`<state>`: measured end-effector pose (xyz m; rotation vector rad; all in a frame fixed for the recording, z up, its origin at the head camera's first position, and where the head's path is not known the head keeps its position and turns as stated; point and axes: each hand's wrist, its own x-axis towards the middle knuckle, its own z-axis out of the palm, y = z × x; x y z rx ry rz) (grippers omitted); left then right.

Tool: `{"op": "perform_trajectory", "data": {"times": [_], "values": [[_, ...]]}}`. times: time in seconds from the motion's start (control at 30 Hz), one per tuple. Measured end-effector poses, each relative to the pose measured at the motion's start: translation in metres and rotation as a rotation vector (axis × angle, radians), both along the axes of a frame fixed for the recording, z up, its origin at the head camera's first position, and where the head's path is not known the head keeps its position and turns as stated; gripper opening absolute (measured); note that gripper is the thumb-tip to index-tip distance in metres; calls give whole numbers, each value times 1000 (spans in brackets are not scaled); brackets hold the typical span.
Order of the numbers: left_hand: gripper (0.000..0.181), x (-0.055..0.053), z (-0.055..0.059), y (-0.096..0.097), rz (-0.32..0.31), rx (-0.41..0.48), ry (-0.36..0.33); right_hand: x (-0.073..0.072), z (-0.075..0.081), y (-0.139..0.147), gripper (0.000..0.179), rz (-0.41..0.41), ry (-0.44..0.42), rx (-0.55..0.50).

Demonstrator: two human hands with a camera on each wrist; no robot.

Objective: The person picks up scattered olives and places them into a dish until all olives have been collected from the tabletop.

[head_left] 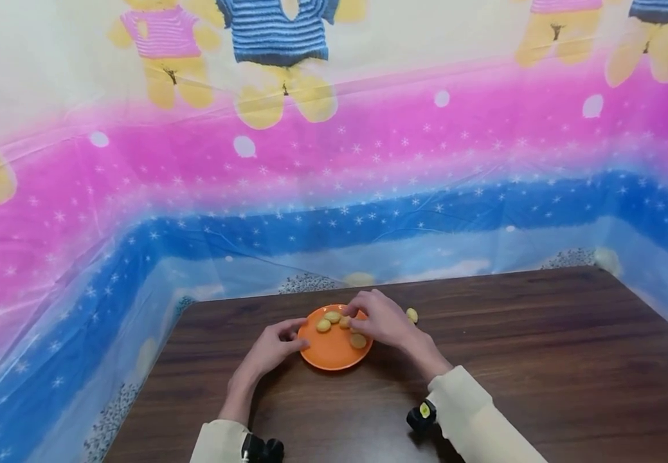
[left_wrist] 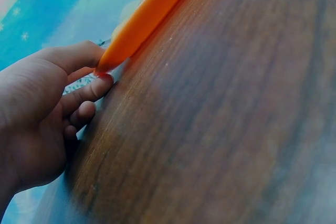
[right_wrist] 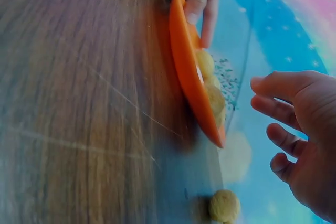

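Observation:
An orange plate (head_left: 334,354) lies on the table, slightly left of centre in the head view. On its far and right parts sit several small, round, yellow-tan pieces (head_left: 323,326) that look like biscuits. My left hand (head_left: 270,350) pinches the plate's left rim between thumb and fingers, also visible in the left wrist view (left_wrist: 47,98). Over the plate's right side hovers my right hand (head_left: 382,318). In the right wrist view its fingers (right_wrist: 278,85) are spread and slightly bent, apart from the pieces, and nothing shows between them.
One more round piece (head_left: 412,315) rests on the dark wooden table (head_left: 513,360), right of the plate and beyond my right hand. A printed cloth (head_left: 322,231) hangs behind the table's far edge and at the sides. Black wrist cameras (head_left: 422,417) sit at both cuffs.

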<state>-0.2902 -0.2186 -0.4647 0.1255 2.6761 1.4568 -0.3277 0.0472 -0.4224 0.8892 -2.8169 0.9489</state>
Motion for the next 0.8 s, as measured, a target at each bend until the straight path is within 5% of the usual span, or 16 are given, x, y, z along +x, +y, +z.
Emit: {"op": "perform_trajectory", "data": {"times": [0.8], "values": [[47,-2,-3,0,10,-23,9,-1,-2,54,21,-107,-100,-59]]}}
